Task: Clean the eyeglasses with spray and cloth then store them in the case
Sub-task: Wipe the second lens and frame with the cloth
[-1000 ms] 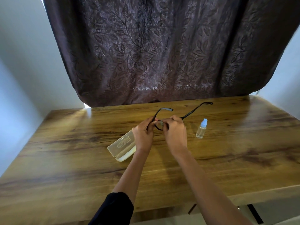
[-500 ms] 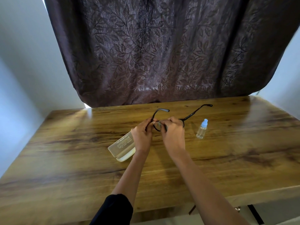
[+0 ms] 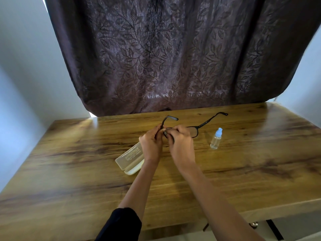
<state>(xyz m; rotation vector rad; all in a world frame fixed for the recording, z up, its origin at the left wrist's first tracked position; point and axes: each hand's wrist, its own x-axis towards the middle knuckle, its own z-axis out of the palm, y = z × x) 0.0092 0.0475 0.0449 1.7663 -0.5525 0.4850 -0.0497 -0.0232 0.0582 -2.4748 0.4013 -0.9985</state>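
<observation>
Black-framed eyeglasses are held above the wooden table, arms open and pointing away from me. My left hand pinches the frame at its left hinge. My right hand is closed over the left lens, with a small grey bit of cloth showing between the fingers. The right lens sticks out to the right of that hand. A small clear spray bottle with a blue cap stands upright to the right of the hands. A translucent cream eyeglass case lies shut on the table, partly hidden under my left wrist.
A dark brown leaf-patterned curtain hangs behind the table's far edge. Pale walls stand on both sides. The table's near edge runs across the bottom, with a drawer knob below it at the right.
The glasses have shifted a little to the right in my hands, so more of the right lens now shows. My right hand's fingers have moved slightly over the left lens.
</observation>
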